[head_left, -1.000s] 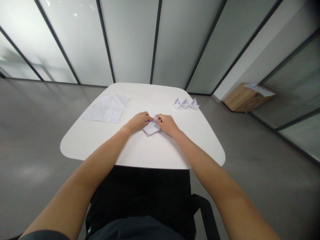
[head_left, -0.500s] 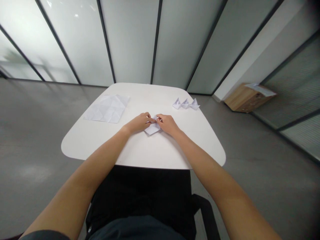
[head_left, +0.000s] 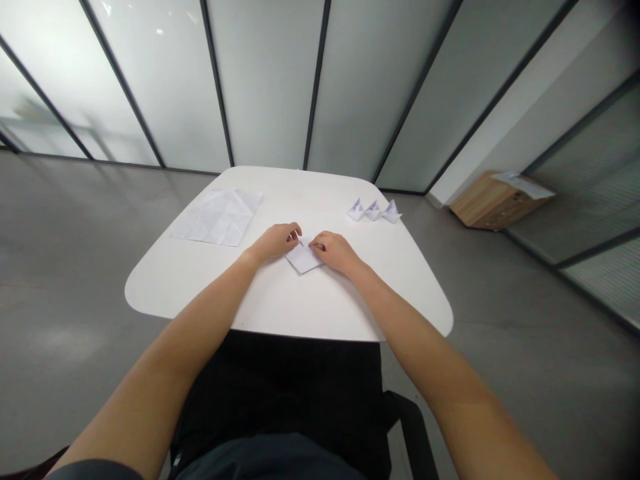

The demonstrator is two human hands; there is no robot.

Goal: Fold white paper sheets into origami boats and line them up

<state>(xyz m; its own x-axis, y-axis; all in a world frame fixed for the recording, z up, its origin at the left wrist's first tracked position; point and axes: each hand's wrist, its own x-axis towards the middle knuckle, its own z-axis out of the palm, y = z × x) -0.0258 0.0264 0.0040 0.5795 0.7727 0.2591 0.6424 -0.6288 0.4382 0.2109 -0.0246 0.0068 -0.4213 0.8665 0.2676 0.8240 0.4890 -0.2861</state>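
A small folded white paper [head_left: 303,259] lies on the table between my hands, one corner turned toward me. My left hand [head_left: 278,242] is at its upper left edge, fingers curled and closed on the paper. On the opposite side, my right hand [head_left: 336,250] pinches the upper right edge with thumb and fingertips. Part of the paper's far side is hidden behind the fingers.
Three folded paper boats [head_left: 373,211] stand in a row at the table's far right. A creased sheet of white paper [head_left: 217,217] lies flat at the left of the white table [head_left: 300,313]. A wooden cabinet [head_left: 493,200] stands on the floor beyond.
My hands have moved slightly apart, and more of the folded paper shows between them. The whole view has shifted a little.
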